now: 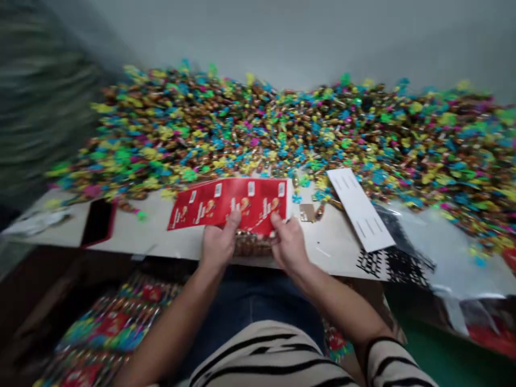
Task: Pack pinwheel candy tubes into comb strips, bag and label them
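while thumbs (233, 221) press, card (226, 199) lies beneath

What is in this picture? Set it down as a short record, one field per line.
Left hand: fingers gripping the red printed strip, thumb on its face
Right hand: thumb on the same strip, nearer its right end
Below the strip: shiny brown items between the hands, details blurred
Back of table: broad, multicoloured heap against the wall
Left on table: dark, phone-like slab
Right on table: white card, lying slanted; black lattice pieces beside it
Lower left, below table level: more colourful goods with red labels
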`<move>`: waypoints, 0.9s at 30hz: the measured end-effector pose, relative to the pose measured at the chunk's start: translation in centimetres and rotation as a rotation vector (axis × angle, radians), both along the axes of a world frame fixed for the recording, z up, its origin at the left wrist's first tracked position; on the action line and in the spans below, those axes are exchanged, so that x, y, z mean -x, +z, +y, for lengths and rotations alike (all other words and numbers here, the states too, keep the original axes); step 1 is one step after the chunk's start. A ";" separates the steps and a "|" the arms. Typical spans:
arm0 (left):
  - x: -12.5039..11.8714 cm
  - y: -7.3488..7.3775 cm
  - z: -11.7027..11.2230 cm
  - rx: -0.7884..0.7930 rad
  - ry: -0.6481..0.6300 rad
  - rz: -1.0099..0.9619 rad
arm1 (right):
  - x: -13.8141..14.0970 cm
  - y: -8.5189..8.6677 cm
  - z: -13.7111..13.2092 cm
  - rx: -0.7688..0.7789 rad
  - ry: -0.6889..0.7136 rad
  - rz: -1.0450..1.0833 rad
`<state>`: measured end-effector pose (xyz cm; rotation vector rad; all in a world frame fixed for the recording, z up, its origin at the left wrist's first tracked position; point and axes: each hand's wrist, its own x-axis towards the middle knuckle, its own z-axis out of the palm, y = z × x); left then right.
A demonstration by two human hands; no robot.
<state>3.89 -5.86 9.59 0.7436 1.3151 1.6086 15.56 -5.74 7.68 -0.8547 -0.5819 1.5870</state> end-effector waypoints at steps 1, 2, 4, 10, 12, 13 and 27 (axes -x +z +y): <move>1.9 -0.4 -0.5 -0.011 0.133 -0.005 | 2.3 -1.0 -1.4 0.062 0.118 0.041; 3.9 -0.8 -1.3 -0.015 0.216 -0.011 | 4.2 -2.0 -2.6 0.120 0.241 0.063; 8.2 -1.5 -3.1 0.018 0.266 -0.031 | 6.9 -3.7 -4.5 0.212 0.466 0.063; 17.4 -5.7 -8.2 0.284 0.234 -0.240 | 12.0 -7.9 -6.6 0.351 0.755 -0.036; 18.2 -7.7 -9.3 0.374 0.261 -0.354 | 13.4 -8.9 -7.3 0.368 0.731 -0.072; 18.3 -8.6 -9.8 0.395 0.268 -0.403 | 14.0 -9.3 -7.7 0.372 0.693 -0.087; 20.2 -12.9 -11.1 0.420 0.079 -0.544 | 10.7 -7.2 -7.4 -0.427 1.184 -0.717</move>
